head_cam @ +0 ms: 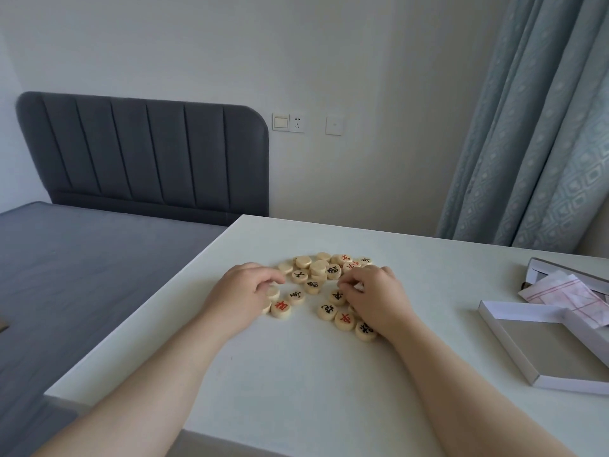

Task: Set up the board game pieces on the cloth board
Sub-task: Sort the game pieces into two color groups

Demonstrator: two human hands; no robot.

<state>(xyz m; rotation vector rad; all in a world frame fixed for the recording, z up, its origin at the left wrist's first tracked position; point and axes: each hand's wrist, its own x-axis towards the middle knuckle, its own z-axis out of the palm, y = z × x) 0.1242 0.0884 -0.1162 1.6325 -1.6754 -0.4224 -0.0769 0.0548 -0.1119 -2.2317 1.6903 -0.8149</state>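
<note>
Pieces point(316, 282) heaped on table point(296, 374) | left hand point(245, 291), right hand point(379, 296) | each pinching one

A home bedroom: the grey bed with padded grey headboard point(145, 150) stands beside the white desk point(296, 374), pale blue patterned curtains point(540, 143) behind the desk.

On the near and far sides of the wooden pieces point(317, 275) the white table point(296, 384) lies open, while well to their right the cardboard box point(543, 352) and folded cloth board point(562, 290) block the way.
</note>
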